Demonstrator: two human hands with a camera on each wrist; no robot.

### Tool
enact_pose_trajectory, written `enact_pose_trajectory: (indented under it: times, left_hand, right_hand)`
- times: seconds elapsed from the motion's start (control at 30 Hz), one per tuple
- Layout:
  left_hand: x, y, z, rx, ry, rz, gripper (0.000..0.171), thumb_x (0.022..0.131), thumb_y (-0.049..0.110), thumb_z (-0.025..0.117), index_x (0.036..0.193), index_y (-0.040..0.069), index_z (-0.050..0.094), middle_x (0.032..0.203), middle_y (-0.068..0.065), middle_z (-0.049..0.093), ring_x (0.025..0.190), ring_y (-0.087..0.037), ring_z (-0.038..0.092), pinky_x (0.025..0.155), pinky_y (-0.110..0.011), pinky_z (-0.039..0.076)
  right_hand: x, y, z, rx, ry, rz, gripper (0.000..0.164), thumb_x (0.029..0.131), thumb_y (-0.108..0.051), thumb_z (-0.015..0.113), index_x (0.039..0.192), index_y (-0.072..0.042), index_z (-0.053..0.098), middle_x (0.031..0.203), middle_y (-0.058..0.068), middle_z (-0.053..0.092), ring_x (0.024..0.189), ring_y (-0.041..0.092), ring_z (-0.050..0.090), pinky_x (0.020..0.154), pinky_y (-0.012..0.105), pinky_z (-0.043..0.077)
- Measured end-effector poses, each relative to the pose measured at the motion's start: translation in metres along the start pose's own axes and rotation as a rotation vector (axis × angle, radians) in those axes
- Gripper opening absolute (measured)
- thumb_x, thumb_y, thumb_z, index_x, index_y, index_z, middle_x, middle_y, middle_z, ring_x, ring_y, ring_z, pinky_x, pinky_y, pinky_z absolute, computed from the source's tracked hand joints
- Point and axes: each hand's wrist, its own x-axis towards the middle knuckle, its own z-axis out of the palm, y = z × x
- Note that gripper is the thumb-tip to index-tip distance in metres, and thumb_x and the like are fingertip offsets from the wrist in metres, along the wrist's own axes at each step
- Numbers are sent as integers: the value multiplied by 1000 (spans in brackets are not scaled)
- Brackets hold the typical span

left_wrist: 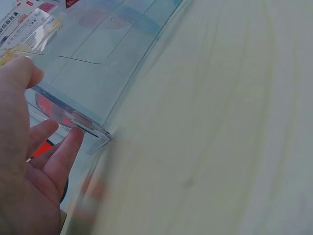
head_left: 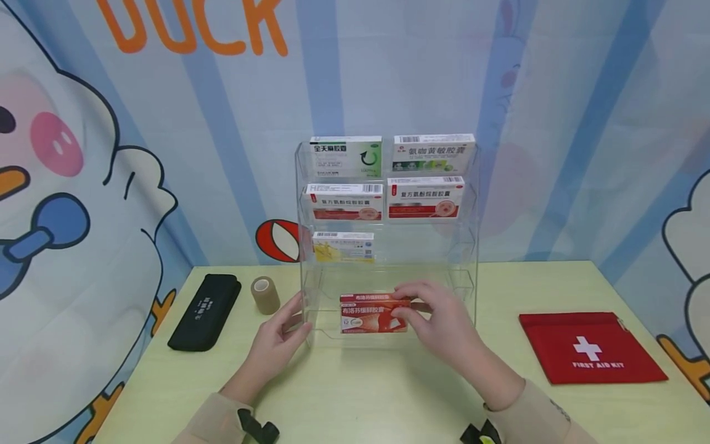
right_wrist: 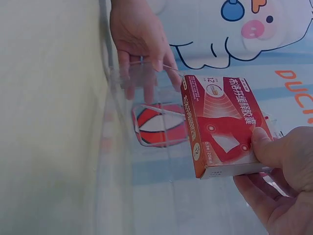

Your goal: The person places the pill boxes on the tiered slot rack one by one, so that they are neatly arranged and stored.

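A clear tiered display rack [head_left: 421, 246] stands on the table, holding several medicine boxes. My right hand [head_left: 444, 317] pinches a red medicine box [head_left: 366, 314] by its right end, thumb on the front face, at the rack's lowest tier. In the right wrist view, the red medicine box [right_wrist: 227, 122] is tilted, its printed front showing. My left hand [head_left: 274, 345] is at the rack's lower left side, fingers fairly straight. The left wrist view shows the left hand [left_wrist: 36, 161] with thumb and fingers spread about the clear side wall; exact contact is unclear.
Left of the rack are a black case [head_left: 205, 312] and a tan tape roll [head_left: 265, 296]. A red first aid pouch [head_left: 593, 348] lies at the right. Higher tiers hold a green-and-white box [head_left: 345, 156] and a yellow-and-white box [head_left: 342, 247]. A cartoon-printed curtain [head_left: 388, 74] hangs behind.
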Motion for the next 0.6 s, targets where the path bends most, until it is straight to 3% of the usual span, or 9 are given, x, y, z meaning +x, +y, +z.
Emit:
enact_pose_trajectory:
  times: [0.3, 0.5, 0.6]
  left_hand:
    - [0, 0, 0, -3, 2, 19, 71, 106, 10, 73, 170, 19, 44, 166, -16, 57, 143, -43, 66, 110, -37, 62]
    - [0, 0, 0, -2, 0, 22, 70, 106, 10, 73, 170, 18, 44, 166, -18, 56, 143, -44, 65, 110, -38, 62]
    - [0, 0, 0, -6, 0, 20, 71, 106, 9, 73, 170, 17, 44, 166, -19, 56, 143, -45, 65, 109, -39, 62]
  right_hand:
    - [19, 0, -37, -73, 106, -83, 29, 88, 2, 88, 115, -6, 79, 118, 9, 79, 109, 27, 78, 89, 40, 70]
    - [37, 6, -60, -65, 229, -160, 31, 86, 11, 86, 114, 0, 77, 120, 16, 75, 113, 32, 76, 93, 6, 58]
    - [45, 8, -68, -68, 272, -168, 29, 88, 13, 84, 114, 3, 76, 120, 19, 73, 114, 34, 74, 96, 0, 53]
